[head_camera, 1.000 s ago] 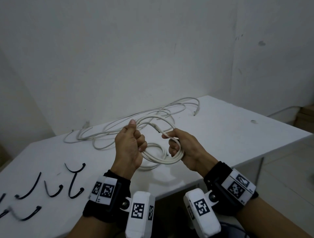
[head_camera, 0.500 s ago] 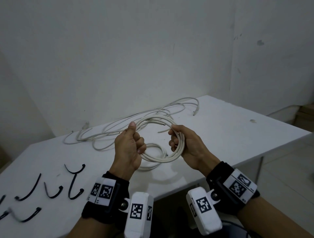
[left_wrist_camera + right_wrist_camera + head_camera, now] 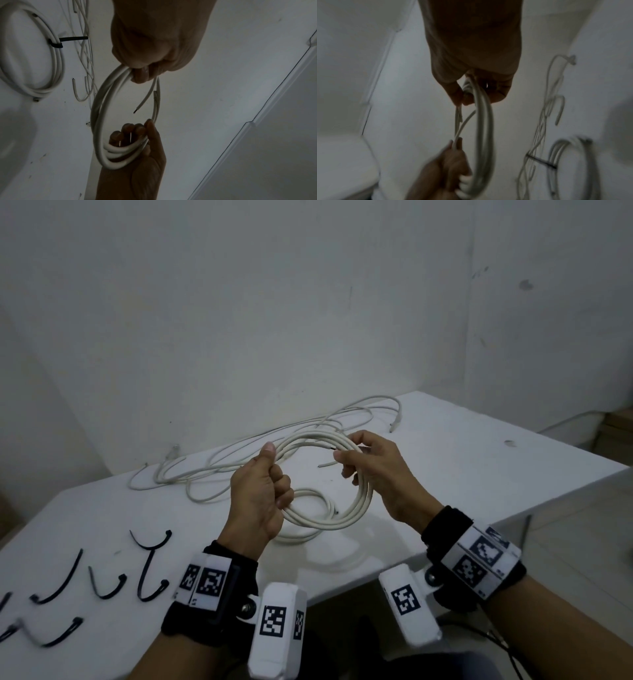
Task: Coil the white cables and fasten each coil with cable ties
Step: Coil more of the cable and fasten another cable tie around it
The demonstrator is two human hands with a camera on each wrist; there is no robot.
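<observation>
A white cable coil of several loops hangs in the air between my hands, above the white table. My left hand grips its left side in a fist, thumb up. My right hand holds the upper right side, fingers curled round the loops. A short free end points into the loop. The left wrist view shows the same coil with my left fingers above and my right hand below. The right wrist view is blurred, with the coil under my right hand.
A second coil lies on the table under my hands, bound by a black tie. Loose white cables sprawl across the table's far side. Several black cable ties lie at the near left. The table's edge runs close on the right.
My right hand has slid up the coil's right side toward the top. The cable end it held now sticks free into the loop. My left hand has kept its grip.
</observation>
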